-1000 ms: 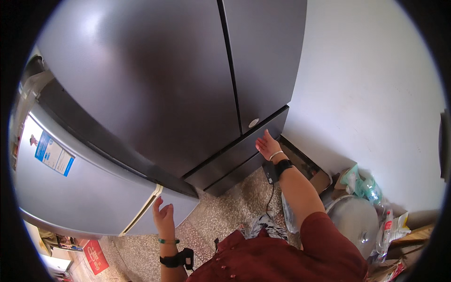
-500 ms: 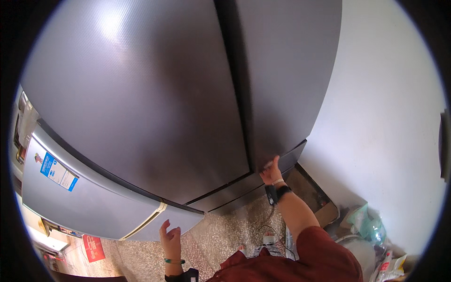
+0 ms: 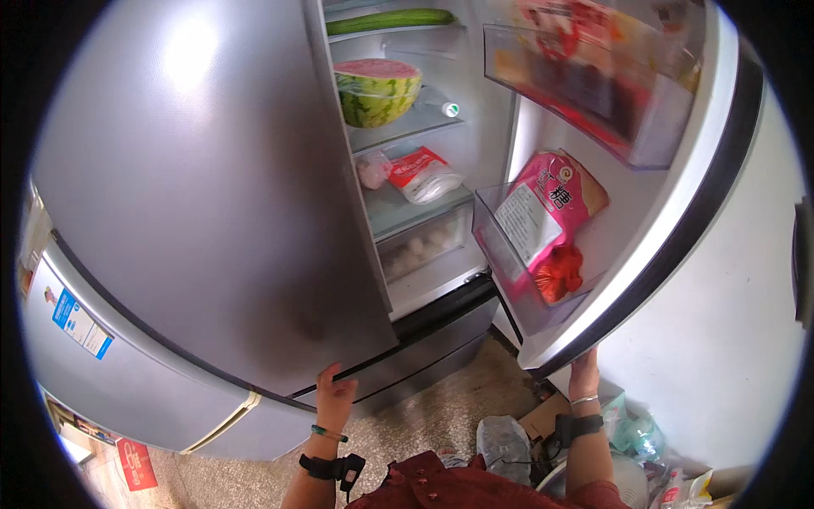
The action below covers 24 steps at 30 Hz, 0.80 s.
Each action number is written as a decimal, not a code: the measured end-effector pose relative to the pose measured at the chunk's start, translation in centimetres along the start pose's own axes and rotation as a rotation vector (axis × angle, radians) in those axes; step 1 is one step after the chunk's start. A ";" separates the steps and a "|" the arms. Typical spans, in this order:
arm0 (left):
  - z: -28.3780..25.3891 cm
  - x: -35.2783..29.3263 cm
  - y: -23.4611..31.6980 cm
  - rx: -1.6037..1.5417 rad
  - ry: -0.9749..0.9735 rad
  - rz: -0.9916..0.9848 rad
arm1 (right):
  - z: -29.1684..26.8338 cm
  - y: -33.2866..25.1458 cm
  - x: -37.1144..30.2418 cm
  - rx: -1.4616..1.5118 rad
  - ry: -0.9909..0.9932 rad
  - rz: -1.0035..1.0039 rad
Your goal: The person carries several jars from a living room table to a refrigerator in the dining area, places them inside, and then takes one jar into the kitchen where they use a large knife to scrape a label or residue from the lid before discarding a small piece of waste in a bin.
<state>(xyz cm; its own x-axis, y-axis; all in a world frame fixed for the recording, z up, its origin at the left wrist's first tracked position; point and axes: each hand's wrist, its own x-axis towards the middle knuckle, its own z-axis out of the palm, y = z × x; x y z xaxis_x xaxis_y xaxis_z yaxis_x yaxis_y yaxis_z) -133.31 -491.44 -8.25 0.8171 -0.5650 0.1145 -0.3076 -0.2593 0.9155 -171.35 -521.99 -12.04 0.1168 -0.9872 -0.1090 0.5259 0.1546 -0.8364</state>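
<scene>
One fridge door (image 3: 636, 212) at right stands open, the left door (image 3: 220, 187) closed, watermelon (image 3: 379, 100) on its shelf; left hand (image 3: 336, 399) with grip released, right hand (image 3: 584, 377) partly hidden, grip indeterminable.

Left grip (image 3: 335, 400) curls loosely, right grip (image 3: 584, 376) partly hidden.

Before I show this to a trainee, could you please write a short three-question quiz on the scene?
1. Which hand, left or right, is at the lower edge of the open fridge door?
2. True or false: the cut watermelon sits higher than the red-and-white packet.
3. Fill in: the large bag in the door's lower bin is mainly ____.

Key: 1. right hand; 2. true; 3. pink.
</scene>
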 end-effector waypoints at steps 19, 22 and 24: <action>1.0 0.9 2.3 -0.076 -0.266 0.126 | -2.1 -7.3 -5.5 -0.163 0.303 0.018; 2.3 -0.5 4.0 -0.161 -0.405 0.134 | -3.7 -11.5 -13.9 -0.135 0.321 -0.021; 1.5 -0.5 2.6 -0.123 -0.573 0.162 | -3.4 -10.8 -20.7 -0.194 0.442 -0.092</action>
<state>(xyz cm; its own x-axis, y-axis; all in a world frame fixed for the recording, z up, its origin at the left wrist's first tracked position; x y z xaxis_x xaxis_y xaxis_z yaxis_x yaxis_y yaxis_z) -135.29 -493.01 -6.51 0.3617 -0.9303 0.0611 -0.3196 -0.0622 0.9455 -182.31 -503.34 -2.61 -0.3136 -0.9255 -0.2123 0.3456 0.0971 -0.9334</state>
